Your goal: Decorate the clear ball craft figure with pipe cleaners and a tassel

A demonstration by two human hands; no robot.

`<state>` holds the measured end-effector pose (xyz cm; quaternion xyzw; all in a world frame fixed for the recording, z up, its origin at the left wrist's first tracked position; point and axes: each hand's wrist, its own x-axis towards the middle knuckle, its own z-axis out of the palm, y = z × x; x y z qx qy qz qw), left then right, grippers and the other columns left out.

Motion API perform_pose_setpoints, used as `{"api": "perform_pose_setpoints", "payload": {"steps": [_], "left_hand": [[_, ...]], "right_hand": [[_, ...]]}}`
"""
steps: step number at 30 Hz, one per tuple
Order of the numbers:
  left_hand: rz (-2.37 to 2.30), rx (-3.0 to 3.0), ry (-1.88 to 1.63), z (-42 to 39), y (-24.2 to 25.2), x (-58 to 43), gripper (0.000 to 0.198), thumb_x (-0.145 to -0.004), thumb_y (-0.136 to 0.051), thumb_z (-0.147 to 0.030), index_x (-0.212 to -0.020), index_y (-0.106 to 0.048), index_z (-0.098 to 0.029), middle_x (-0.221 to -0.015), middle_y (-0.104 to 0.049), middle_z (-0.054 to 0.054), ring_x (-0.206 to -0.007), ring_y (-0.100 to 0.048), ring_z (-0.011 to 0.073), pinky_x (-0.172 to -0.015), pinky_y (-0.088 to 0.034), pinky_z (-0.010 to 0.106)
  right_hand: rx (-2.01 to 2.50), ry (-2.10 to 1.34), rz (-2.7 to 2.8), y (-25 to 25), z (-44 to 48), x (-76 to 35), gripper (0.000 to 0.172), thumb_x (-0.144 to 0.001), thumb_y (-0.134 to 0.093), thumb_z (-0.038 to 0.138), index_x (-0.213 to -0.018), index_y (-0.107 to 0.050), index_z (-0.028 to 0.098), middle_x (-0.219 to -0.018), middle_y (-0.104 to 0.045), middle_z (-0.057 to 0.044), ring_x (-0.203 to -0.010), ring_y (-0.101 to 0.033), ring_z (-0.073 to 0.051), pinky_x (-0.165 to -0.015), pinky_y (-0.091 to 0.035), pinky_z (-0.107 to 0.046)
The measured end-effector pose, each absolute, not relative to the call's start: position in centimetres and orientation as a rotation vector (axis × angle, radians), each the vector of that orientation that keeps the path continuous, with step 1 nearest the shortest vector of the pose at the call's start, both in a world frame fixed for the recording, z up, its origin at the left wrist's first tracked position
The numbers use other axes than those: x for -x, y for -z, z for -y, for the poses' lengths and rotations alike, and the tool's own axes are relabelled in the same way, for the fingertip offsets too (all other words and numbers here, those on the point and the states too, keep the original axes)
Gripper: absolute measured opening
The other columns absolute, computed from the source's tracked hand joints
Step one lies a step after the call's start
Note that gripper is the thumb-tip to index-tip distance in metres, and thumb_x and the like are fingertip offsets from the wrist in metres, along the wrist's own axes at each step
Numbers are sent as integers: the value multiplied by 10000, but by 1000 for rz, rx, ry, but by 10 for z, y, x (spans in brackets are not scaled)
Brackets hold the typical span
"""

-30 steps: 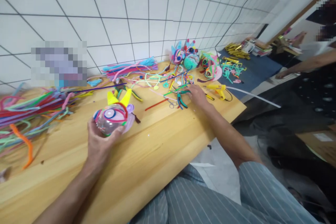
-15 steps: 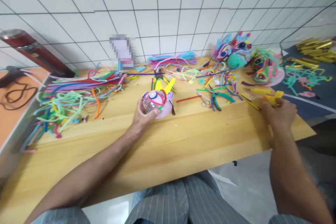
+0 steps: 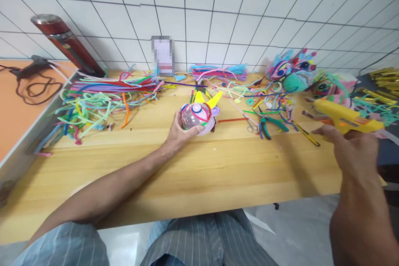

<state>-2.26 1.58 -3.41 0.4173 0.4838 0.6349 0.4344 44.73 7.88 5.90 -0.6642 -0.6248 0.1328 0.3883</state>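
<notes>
A clear round ornament [image 3: 190, 117] with a pink-and-blue eye and two yellow horns rests in my left hand [image 3: 180, 135], whose thumb and fingers wrap its lower left side. At the right, my right hand [image 3: 355, 149] grips a yellow glue gun [image 3: 346, 118] by its handle, held above the table with the nozzle pointing left. Below the nozzle, a yellow craft knife [image 3: 307, 134] lies on the wooden table [image 3: 218, 174]. Teal-handled pliers [image 3: 274, 124] and small scissors [image 3: 252, 126] are between the two hands.
Loose pipe cleaners [image 3: 93, 110] spread over the left of the table, beside a leaning dark red flask [image 3: 68, 45]. A pipe-cleaner bundle [image 3: 220, 71] and finished ornaments [image 3: 296, 79] line the back. A phone-like blurred item [image 3: 163, 56] leans on the tiled wall.
The glue gun has been raised off the table's right side in my right hand. My left hand keeps its hold on the ornament. The whole view has shifted slightly.
</notes>
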Motion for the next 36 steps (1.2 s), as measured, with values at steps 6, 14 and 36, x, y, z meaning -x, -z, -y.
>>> {"api": "perform_pose_setpoints", "payload": {"steps": [6,14,36], "left_hand": [[-1189,-1029,-1615,-13,35,18,991,-584,-1073,-563,-1388,-596,-233,-1383,-743,117,-1279,-743,324,-1087,-639,445],[-1174,-1047,-1579,-10,38,18,961,-626,-1071,-528,-1406,-586,-247,-1401,-742,112,-1288,-748,324,-1113,-642,470],[-1182,-1081,-1555,-10,49,17,1018,-645,-1065,-617,-1465,-570,-271,-1501,-710,112,-1396,-709,344,-1196,-604,486]], "right_hand": [[1315,-935,1806,-60,-57,-327,392,-819,-893,658,-950,-827,295,-993,-852,-66,-943,-793,-334,-852,-676,-504],[1026,-894,2227,-56,-66,-286,317,-999,-753,533,-1216,-806,308,-1076,-836,-24,-920,-769,-259,-814,-636,-381],[880,-844,2377,-47,-59,-281,164,-1051,-720,386,-1199,-753,323,-1080,-858,-33,-913,-817,-263,-821,-656,-394]]}}
